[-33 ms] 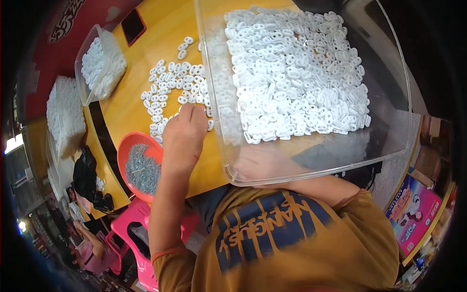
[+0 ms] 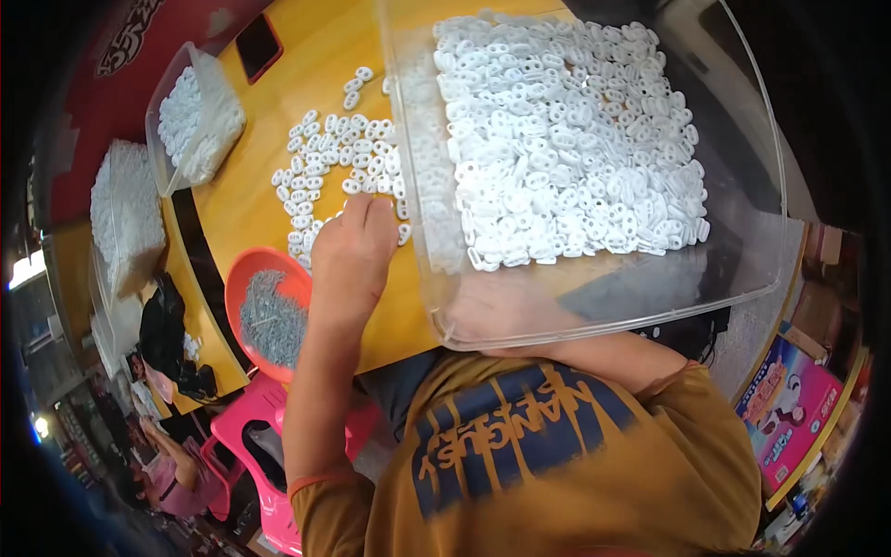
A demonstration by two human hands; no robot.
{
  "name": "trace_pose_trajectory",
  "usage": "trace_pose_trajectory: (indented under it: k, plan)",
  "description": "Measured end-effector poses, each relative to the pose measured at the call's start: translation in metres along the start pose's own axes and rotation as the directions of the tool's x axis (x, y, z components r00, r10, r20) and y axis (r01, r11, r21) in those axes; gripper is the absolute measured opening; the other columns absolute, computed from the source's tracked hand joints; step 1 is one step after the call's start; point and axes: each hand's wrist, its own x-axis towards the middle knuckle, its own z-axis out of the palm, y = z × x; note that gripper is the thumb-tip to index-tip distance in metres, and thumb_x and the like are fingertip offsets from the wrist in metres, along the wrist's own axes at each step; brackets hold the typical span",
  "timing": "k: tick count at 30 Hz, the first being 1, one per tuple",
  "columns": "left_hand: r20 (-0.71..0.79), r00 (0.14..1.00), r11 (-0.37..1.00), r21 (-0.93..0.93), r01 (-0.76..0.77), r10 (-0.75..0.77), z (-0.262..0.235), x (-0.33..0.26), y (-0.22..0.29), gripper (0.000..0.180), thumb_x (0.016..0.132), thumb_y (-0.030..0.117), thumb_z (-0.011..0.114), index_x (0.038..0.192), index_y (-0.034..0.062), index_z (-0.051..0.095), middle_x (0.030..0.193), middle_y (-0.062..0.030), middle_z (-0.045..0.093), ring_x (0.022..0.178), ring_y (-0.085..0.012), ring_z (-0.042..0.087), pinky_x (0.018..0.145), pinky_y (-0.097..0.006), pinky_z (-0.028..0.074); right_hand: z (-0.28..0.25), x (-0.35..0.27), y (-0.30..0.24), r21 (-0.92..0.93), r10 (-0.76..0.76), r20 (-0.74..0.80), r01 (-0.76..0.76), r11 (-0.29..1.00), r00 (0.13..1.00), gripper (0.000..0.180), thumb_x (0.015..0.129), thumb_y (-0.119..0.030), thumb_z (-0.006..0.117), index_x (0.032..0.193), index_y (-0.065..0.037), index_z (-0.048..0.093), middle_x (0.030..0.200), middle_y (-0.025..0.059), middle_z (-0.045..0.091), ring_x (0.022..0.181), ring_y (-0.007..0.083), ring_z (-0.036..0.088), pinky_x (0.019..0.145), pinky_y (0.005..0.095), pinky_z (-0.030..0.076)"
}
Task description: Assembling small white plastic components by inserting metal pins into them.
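My left hand (image 2: 355, 246) is closed over the yellow table, its fingers bent down at the edge of a loose spread of small white oval pieces with two holes (image 2: 345, 153). What its fingertips hold, if anything, is hidden under the hand. Beside the left wrist, an orange bowl (image 2: 238, 316) contains a heap of thin grey metal pins (image 2: 271, 320). My right hand (image 2: 492, 311) shows dimly through the wall of a large clear plastic bin (image 2: 608, 320); its fingers are hard to make out. A thick pile of the same white pieces (image 2: 566, 148) lies in the bin.
A dark phone (image 2: 258, 48) lies at the table's far left. Two clear tubs, one nearer (image 2: 221, 139) and one further left (image 2: 130, 213), are full of white pieces. A black bag (image 2: 165, 330) and a pink chair (image 2: 255, 418) are at left. Another person (image 2: 181, 478) sits beyond.
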Motion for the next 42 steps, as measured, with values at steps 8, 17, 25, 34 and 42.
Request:
trace_pose_trajectory:
  k: [8,17,25,34,42]
  plan:
    - [-0.187,0.929,0.903,-0.359,0.237,-0.319,-0.031,-0.062,0.036,0.011,0.072,-0.007,0.058,0.081,-0.0001,0.058,0.070,-0.0111,0.054,0.061,-0.0223,0.052,0.057,-0.028,0.043,-0.009,0.005,-0.009,-0.034,0.132,0.085,-0.130,0.991,0.988,0.010,0.079,-0.014,0.059,0.077,-0.004,0.056,0.070,0.0117,0.053,0.063,0.0301,0.053,0.056,0.0395,0.042]
    - [0.425,0.707,-0.259,-0.905,0.337,-0.564,-0.006,-0.131,0.074,0.004,0.086,0.000,0.052,0.088,-0.0021,0.055,0.079,-0.0013,0.052,0.060,-0.0051,0.046,0.053,-0.017,0.037,0.001,0.010,-0.047,0.487,0.370,0.256,-0.450,0.748,0.893,0.019,0.085,-0.006,0.058,0.102,0.001,0.057,0.087,0.0078,0.057,0.077,0.0175,0.056,0.071,0.0262,0.044]
    - [0.436,0.729,-0.316,-0.897,0.308,-0.527,-0.002,-0.134,0.078,0.009,0.088,0.005,0.051,0.093,-0.0008,0.056,0.070,0.0015,0.051,0.056,-0.0038,0.043,0.052,-0.016,0.034,0.008,0.002,-0.054,0.721,0.558,0.364,-0.605,0.338,0.746,0.014,0.087,-0.005,0.056,0.099,0.001,0.057,0.089,0.0027,0.059,0.081,0.0073,0.056,0.071,0.0200,0.045]
    - [0.147,0.782,0.082,-0.966,0.245,-0.606,-0.020,-0.137,0.071,0.008,0.083,-0.004,0.056,0.090,-0.0030,0.058,0.088,-0.0069,0.054,0.075,-0.0117,0.058,0.068,-0.022,0.047,0.007,0.021,-0.062,0.801,0.543,0.450,-0.590,0.106,0.709,0.013,0.086,-0.005,0.058,0.098,-0.001,0.054,0.089,0.0023,0.058,0.081,0.0074,0.056,0.073,0.0200,0.046]
    - [0.031,0.789,0.037,-0.997,0.068,-0.613,-0.048,-0.152,0.064,0.012,0.079,-0.007,0.057,0.090,-0.0015,0.057,0.088,-0.0066,0.051,0.074,-0.0108,0.053,0.065,-0.021,0.044,0.001,0.045,-0.089,0.771,0.450,0.519,-0.625,0.121,0.727,0.013,0.086,-0.004,0.057,0.099,0.000,0.054,0.090,0.0025,0.059,0.082,0.0072,0.056,0.074,0.0203,0.046]
